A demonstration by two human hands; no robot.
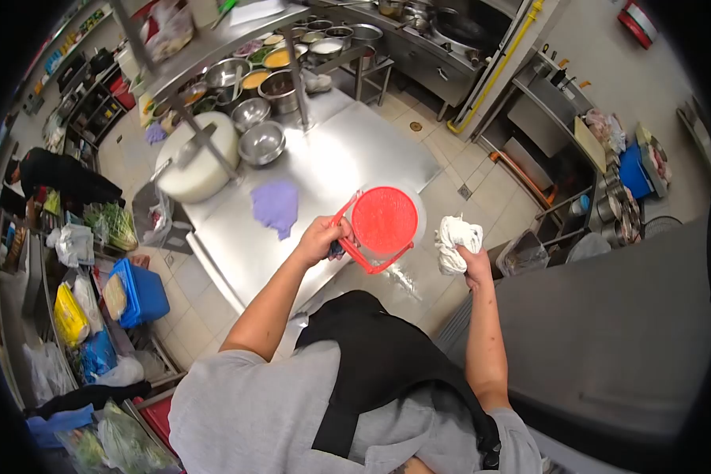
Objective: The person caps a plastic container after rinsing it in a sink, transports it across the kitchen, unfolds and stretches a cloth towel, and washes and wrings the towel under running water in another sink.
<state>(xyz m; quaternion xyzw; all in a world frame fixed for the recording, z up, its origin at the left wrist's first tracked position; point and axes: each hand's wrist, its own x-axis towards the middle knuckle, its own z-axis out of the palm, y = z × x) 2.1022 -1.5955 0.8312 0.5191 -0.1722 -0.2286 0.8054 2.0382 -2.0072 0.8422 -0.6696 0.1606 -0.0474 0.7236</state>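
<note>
My left hand [325, 240] is closed at the red carrying handle of a small round bucket [385, 220]. The bucket has a pale, see-through rim around a bright red disc; I cannot tell whether that disc is a lid or the contents. Something small and dark shows by my left fingers, too little visible to name. My right hand [475, 267] is off to the right, closed around a bunched white cloth [457, 243]. The cloth is apart from the bucket. A purple cloth or glove [276, 208] lies on the steel table [324, 170] beyond my left hand.
Metal bowls [261, 143] and a large round white block [199, 158] stand on the table. Shelf posts rise from it. Pots of food line its far end. To the left are a blue crate [141, 292] and a person [67, 175]; a grey metal surface [600, 316] is at right.
</note>
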